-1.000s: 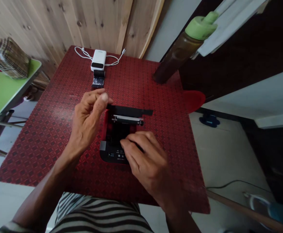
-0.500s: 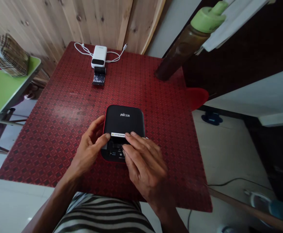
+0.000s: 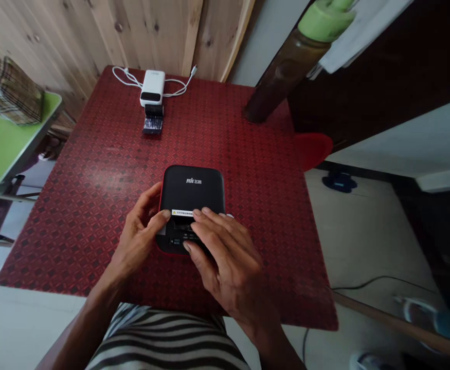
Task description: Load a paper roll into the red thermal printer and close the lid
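A small black printer [image 3: 194, 192] with rounded corners and red sides lies on the table in front of me. It bears a white brand mark and a white warning sticker [image 3: 182, 213] above a dark slot. My left hand [image 3: 142, 226] is closed on its left edge, thumb on top by the sticker and fingers along the side. My right hand [image 3: 227, 246] lies over its front right part. The right fingertips touch the sticker's right end, and the thumb, spread apart, is on the front panel. That hand hides part of the panel and the right edge.
On the red patterned table [image 3: 105, 205] are a white power bank [image 3: 153, 87] with white cables, a dark strip-like roll [image 3: 153, 121] and a tall brown bottle [image 3: 282, 74] with a green lid. To the left stands a green table [image 3: 12, 144] with a plaid bag [image 3: 12, 92].
My right thumb has moved left and down across the front panel, away from the fingers. The left hand keeps its hold. The whole view has shifted slightly.
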### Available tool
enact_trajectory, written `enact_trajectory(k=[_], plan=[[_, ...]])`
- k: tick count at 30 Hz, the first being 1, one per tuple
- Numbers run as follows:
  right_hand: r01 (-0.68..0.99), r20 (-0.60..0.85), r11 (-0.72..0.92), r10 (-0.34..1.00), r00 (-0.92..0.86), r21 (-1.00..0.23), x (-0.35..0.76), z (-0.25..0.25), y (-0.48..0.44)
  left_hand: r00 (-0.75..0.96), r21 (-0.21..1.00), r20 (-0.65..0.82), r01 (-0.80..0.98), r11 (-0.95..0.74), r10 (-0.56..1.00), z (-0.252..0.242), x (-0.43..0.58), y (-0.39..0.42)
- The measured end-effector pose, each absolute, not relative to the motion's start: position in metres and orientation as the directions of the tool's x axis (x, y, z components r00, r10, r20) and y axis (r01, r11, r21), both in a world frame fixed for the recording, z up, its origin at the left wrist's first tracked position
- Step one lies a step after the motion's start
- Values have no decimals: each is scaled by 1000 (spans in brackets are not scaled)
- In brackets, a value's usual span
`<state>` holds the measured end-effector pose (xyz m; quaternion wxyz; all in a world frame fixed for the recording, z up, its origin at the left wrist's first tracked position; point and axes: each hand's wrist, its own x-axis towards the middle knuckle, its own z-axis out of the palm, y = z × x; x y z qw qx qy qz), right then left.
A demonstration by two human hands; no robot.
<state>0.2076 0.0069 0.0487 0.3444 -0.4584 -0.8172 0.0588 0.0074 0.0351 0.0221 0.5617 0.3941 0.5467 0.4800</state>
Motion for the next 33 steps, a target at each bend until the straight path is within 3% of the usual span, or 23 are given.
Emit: enact_trajectory(k=[6, 13, 25, 33], plan=[[702, 521, 471, 837, -167, -533, 221, 41, -7, -47, 961, -237, -155, 227, 970, 19, 0, 14], [718, 366, 234, 930, 32, -656, 218, 20, -26, -52, 960, -251, -143, 241, 967, 19, -5, 12], [723, 388, 232, 920, 54, -651, 209, 15, -23, -92, 943, -276, -217, 251, 957, 17, 0, 16], [665, 388, 232, 917, 94, -710, 207, 8, -22, -120, 916, -340, -265, 300, 933, 24, 4, 19]])
